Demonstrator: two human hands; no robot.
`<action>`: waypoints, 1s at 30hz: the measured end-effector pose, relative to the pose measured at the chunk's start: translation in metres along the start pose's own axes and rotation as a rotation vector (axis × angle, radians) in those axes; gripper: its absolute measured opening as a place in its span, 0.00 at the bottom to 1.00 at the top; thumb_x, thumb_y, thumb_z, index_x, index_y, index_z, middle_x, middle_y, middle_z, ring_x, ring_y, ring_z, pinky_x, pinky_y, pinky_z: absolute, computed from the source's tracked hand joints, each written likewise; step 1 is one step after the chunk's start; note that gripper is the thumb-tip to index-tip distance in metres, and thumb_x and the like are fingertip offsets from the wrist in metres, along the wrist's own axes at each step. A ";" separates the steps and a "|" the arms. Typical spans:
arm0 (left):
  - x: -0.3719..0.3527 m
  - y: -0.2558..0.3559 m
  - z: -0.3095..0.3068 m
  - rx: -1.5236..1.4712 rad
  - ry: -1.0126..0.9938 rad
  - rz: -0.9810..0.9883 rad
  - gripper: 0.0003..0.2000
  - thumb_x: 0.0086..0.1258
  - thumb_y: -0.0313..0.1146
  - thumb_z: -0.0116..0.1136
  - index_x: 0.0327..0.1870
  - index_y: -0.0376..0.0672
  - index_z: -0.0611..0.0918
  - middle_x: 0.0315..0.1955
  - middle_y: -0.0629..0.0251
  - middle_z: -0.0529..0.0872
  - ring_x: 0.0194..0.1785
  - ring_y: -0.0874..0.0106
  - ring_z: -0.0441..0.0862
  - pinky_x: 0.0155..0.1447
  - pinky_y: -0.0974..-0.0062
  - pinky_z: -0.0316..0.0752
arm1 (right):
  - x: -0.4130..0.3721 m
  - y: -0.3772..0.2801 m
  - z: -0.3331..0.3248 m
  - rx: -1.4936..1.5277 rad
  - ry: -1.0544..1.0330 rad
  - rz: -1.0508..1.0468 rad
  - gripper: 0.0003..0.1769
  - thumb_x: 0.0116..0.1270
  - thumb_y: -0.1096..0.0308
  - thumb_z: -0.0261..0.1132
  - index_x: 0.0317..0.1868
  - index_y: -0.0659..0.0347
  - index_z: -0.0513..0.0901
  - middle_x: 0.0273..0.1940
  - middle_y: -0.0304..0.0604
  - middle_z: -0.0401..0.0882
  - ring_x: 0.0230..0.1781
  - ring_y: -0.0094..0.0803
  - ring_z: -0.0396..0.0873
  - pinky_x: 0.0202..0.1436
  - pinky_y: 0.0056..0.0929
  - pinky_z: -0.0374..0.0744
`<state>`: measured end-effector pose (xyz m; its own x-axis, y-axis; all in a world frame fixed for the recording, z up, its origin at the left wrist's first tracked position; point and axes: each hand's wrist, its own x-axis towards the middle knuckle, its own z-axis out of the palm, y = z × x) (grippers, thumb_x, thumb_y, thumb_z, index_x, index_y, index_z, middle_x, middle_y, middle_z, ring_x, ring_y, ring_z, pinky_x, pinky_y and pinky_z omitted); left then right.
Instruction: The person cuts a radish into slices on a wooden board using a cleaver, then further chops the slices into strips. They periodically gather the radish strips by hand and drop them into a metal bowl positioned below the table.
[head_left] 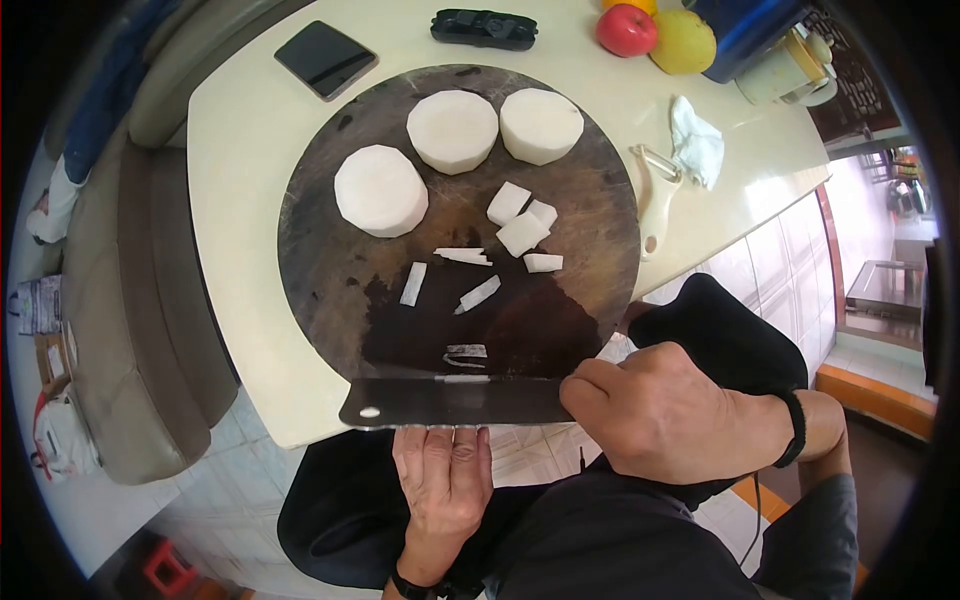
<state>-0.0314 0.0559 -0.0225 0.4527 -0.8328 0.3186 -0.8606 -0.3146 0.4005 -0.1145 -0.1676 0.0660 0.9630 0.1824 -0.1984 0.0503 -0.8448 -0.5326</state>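
My right hand (660,415) grips a cleaver (460,402) at its handle end. The dark, wide blade lies across the near edge of a round wooden chopping board (320,270). My left hand (445,480) is just behind the blade, its fingers close together and their tips hidden by it. Whatever the tips press on is out of sight. Right beyond the blade lie thin white slices (466,352). Farther in are several cut white radish chunks (523,234) and thin strips (463,256). Three thick peeled white radish rounds (381,191) stand toward the far side.
A peeler (657,205) and a crumpled white tissue (696,145) lie right of the board. A phone (326,60) and a black case (484,29) lie beyond it. A red apple (627,30) and a yellow-green fruit (684,42) sit at the far right. A sofa (130,330) stands left.
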 end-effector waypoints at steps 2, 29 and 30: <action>-0.002 -0.001 -0.001 -0.003 -0.013 -0.001 0.17 0.56 0.17 0.66 0.48 0.26 0.82 0.50 0.43 0.80 0.53 0.42 0.79 0.58 0.47 0.73 | -0.001 -0.001 -0.001 -0.004 -0.011 -0.037 0.14 0.49 0.72 0.68 0.32 0.71 0.73 0.28 0.49 0.73 0.23 0.41 0.80 0.20 0.35 0.76; -0.007 -0.001 0.000 -0.029 0.002 -0.007 0.18 0.55 0.17 0.65 0.49 0.28 0.83 0.49 0.45 0.81 0.54 0.42 0.79 0.59 0.48 0.74 | -0.004 -0.014 0.012 -0.075 0.069 0.007 0.11 0.50 0.71 0.66 0.29 0.69 0.74 0.25 0.46 0.73 0.22 0.36 0.79 0.18 0.30 0.75; -0.005 -0.001 0.001 -0.036 0.010 -0.007 0.18 0.56 0.16 0.65 0.50 0.29 0.82 0.49 0.44 0.81 0.53 0.42 0.79 0.58 0.49 0.74 | -0.006 -0.014 0.010 -0.076 0.069 0.004 0.11 0.50 0.71 0.66 0.29 0.69 0.74 0.25 0.46 0.73 0.22 0.36 0.79 0.18 0.30 0.75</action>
<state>-0.0333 0.0604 -0.0250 0.4614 -0.8258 0.3242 -0.8485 -0.3040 0.4331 -0.1240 -0.1519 0.0669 0.9791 0.1463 -0.1417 0.0641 -0.8818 -0.4672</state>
